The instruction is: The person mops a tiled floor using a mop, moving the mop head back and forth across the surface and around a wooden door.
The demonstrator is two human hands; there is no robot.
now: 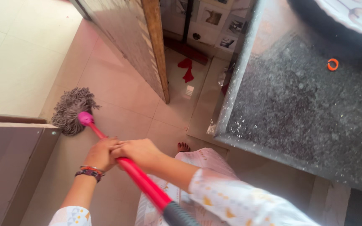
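Note:
Both my hands grip the red handle (pixel 145 184) of a mop. My left hand (pixel 100 153) holds it further down, my right hand (pixel 138 152) just above, the two touching. The handle ends in a pink socket (pixel 85 118) with a grey string mop head (pixel 70 110) lying on the pale tiled floor (pixel 118 83), to my left front. My left wrist wears dark and coloured bangles (pixel 89 172). A bare foot (pixel 183 147) shows below my patterned clothing.
A dark speckled stone counter (pixel 298 113) fills the right side, with an orange ring (pixel 332 64) and a white basin (pixel 352 16) on it. An open wooden door (pixel 147 50) stands ahead. A brown cabinet (pixel 9 163) is at left. Red cloth (pixel 186 69) lies on the far floor.

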